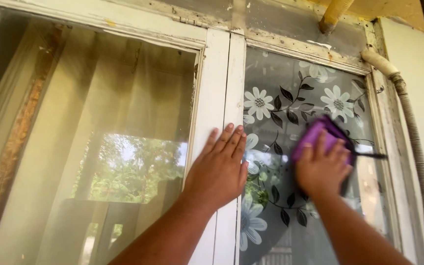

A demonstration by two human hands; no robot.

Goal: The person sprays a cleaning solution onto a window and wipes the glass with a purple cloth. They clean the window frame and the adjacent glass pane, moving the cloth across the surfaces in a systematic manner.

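Containers: none in view, nothing holding anything. Purple cloth (320,137) is the worked thing, bunched and folded, bright violet, soft-looking, with a dark edge or strap at its right side that pokes out as a thin black line toward the frame. Cloth sits under the right hand (323,169), pressed flat against the flowered glass pane (290,88); upper part of cloth shows above the fingertips, rest hidden by the palm. Right hand's grip: fingers spread and laid over the cloth, pinning it to the glass rather than curled around it.

Left hand (218,172) holds nothing, open palm flat, fingers together and pointing up, resting on the white centre frame post (220,73), just left of the cloth hand, thumb edge over the pane's border. The two hands are near but apart.

Pane under the cloth: dark-tinted with white daisy flowers and black leaf sprigs, reflections across it. Left of the left hand, clear window pane (99,147) shows pale curtain folds and reflected green trees. Right of the cloth hand, worn white frame, then corrugated grey hose (415,147) running down the wall. Above the cloth, yellowish pipe (334,14) at the top edge. Paint on frame chipped, dirty.
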